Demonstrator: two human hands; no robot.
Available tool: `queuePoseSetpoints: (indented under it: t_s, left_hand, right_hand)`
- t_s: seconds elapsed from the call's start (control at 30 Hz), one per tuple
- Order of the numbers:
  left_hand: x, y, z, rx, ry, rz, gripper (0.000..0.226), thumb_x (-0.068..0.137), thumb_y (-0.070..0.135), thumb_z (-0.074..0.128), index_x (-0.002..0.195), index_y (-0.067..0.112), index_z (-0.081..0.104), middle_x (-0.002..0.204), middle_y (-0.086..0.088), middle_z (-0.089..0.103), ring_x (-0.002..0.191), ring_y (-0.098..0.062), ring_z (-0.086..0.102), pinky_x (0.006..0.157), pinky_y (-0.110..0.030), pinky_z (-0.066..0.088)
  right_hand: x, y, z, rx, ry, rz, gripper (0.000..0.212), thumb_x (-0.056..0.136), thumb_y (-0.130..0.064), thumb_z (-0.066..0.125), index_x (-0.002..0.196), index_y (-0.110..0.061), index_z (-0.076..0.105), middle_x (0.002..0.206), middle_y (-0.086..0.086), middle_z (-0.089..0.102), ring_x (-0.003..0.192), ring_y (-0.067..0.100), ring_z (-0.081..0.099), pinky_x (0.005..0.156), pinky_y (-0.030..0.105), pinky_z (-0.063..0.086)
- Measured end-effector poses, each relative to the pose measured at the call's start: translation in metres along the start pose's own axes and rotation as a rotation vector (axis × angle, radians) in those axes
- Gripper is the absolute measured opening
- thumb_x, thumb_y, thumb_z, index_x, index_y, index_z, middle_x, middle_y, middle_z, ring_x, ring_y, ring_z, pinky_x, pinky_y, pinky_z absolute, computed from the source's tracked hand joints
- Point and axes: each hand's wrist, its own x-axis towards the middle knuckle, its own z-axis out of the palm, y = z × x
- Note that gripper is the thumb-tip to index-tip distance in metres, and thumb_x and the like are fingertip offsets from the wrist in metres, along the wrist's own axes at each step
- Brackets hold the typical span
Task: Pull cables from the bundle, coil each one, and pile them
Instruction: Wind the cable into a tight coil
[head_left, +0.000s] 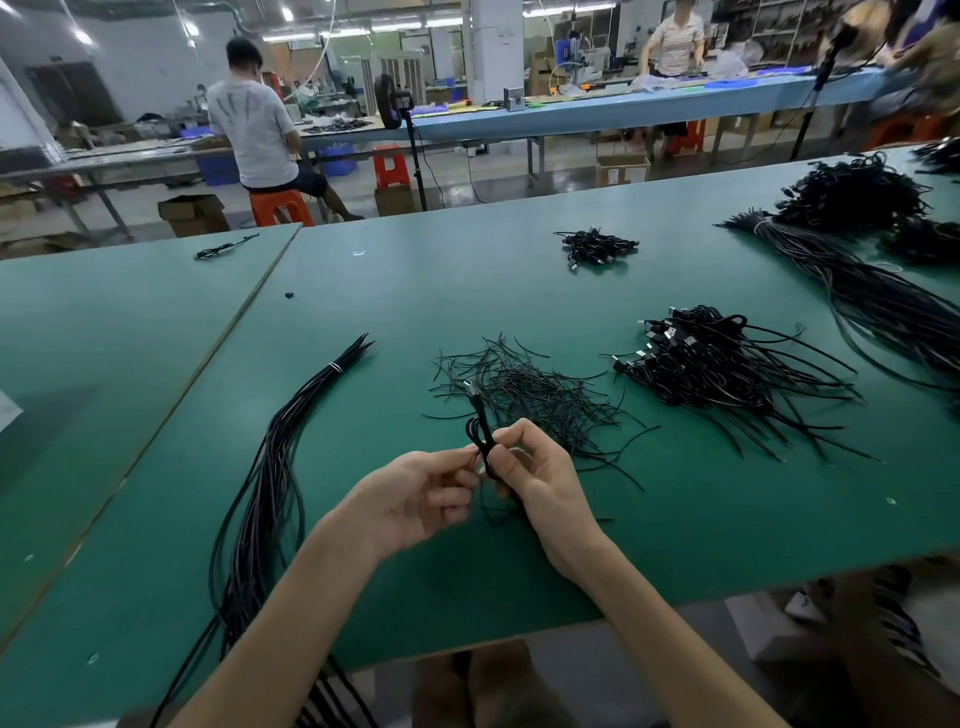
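A coiled black cable (482, 431) stands upright between my hands, its plug end pointing up and away. My right hand (540, 475) grips the coil around its middle. My left hand (421, 496) pinches the coil from the left side. A long bundle of black cables (270, 483), tied with a white band near its far end, lies on the green table (701, 519) to my left and hangs over the near edge. A pile of coiled cables (711, 366) with loose tails sits to the right. Thin black ties (530, 397) are heaped just beyond my hands.
A small heap of cables (597, 247) lies farther back, and a large bundle (872, 296) with more coils fills the far right. One loose cable (223, 248) rests far left. People work at benches beyond the table.
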Motion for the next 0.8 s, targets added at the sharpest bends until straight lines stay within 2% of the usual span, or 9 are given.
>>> queuePoseSetpoints:
  t_s: [0.1,0.2,0.3,0.4,0.47,0.57,0.67,0.73,0.8]
  left_hand:
    - [-0.003,0.0,-0.005,0.12,0.003,0.016,0.016,0.086,0.022,0.071,0.078,0.009,0.067,0.068,-0.001,0.054,0.04,-0.008,0.039,0.047,-0.023,0.04]
    - [-0.002,-0.007,-0.003,0.564,0.233,0.353,0.032,0.086,0.037,0.074,0.078,0.007,0.066,0.068,-0.004,0.061,0.047,-0.017,0.053,0.055,-0.027,0.043]
    - [-0.003,-0.012,-0.003,0.899,0.407,0.782,0.011,0.091,0.023,0.078,0.094,0.02,0.068,0.095,0.005,0.068,0.062,-0.015,0.068,0.065,-0.025,0.051]
    - [-0.008,-0.017,-0.003,1.211,0.451,0.969,0.013,0.089,0.031,0.079,0.097,0.025,0.07,0.103,0.018,0.059,0.075,-0.009,0.065,0.069,-0.022,0.052]
    - [-0.01,-0.02,-0.001,1.372,0.51,1.081,0.018,0.091,0.035,0.075,0.099,0.02,0.072,0.103,0.017,0.057,0.07,-0.008,0.062,0.067,-0.029,0.055]
    - [-0.011,-0.022,0.002,1.445,0.572,1.226,0.019,0.093,0.034,0.073,0.098,0.016,0.072,0.1,0.011,0.06,0.06,-0.01,0.06,0.06,-0.035,0.057]
    - [-0.01,-0.024,0.005,1.449,0.595,1.282,0.015,0.092,0.03,0.075,0.096,0.016,0.072,0.095,0.009,0.063,0.06,-0.014,0.059,0.061,-0.036,0.056]
    - [-0.01,-0.026,0.006,1.39,0.626,1.256,0.012,0.091,0.028,0.077,0.09,0.017,0.073,0.089,0.012,0.064,0.059,-0.014,0.058,0.063,-0.034,0.054]
    - [-0.008,-0.03,0.011,1.194,0.64,1.143,0.009,0.09,0.03,0.079,0.085,0.024,0.074,0.079,0.015,0.066,0.056,-0.01,0.059,0.063,-0.024,0.05]
  right_hand:
    - [0.0,0.0,0.001,-0.021,0.002,0.002,0.007,0.1,-0.009,0.064,0.094,-0.008,0.06,0.082,0.003,0.067,0.075,0.012,0.058,0.069,0.029,0.046]
    - [0.001,-0.001,0.001,-0.036,0.033,0.01,0.014,0.102,-0.014,0.061,0.09,-0.007,0.058,0.079,0.009,0.065,0.07,0.012,0.057,0.066,0.027,0.046]
    - [0.001,-0.001,0.001,-0.021,0.064,0.031,0.02,0.105,-0.019,0.058,0.089,-0.007,0.055,0.076,0.01,0.066,0.064,0.015,0.052,0.062,0.025,0.045]
    - [0.001,-0.001,0.001,-0.016,0.061,0.042,0.021,0.105,-0.02,0.056,0.089,-0.006,0.055,0.075,0.011,0.066,0.063,0.016,0.052,0.06,0.023,0.044]
    - [0.001,-0.001,0.002,-0.008,0.049,0.039,0.022,0.105,-0.02,0.056,0.09,-0.005,0.056,0.076,0.011,0.066,0.064,0.017,0.052,0.061,0.023,0.045]
    - [0.001,-0.002,0.002,0.006,0.039,0.044,0.022,0.105,-0.021,0.056,0.092,-0.003,0.057,0.076,0.011,0.067,0.064,0.017,0.053,0.062,0.024,0.046]
    - [0.001,-0.003,0.002,0.018,0.034,0.046,0.023,0.105,-0.021,0.056,0.094,-0.001,0.057,0.076,0.011,0.067,0.065,0.017,0.053,0.063,0.026,0.046]
    - [0.0,-0.003,0.003,0.025,0.031,0.046,0.023,0.104,-0.021,0.057,0.093,-0.001,0.056,0.075,0.01,0.066,0.065,0.018,0.053,0.063,0.027,0.046]
    - [-0.001,-0.004,0.002,0.033,0.029,0.044,0.023,0.103,-0.021,0.057,0.093,-0.001,0.056,0.075,0.009,0.066,0.066,0.019,0.053,0.063,0.028,0.046]
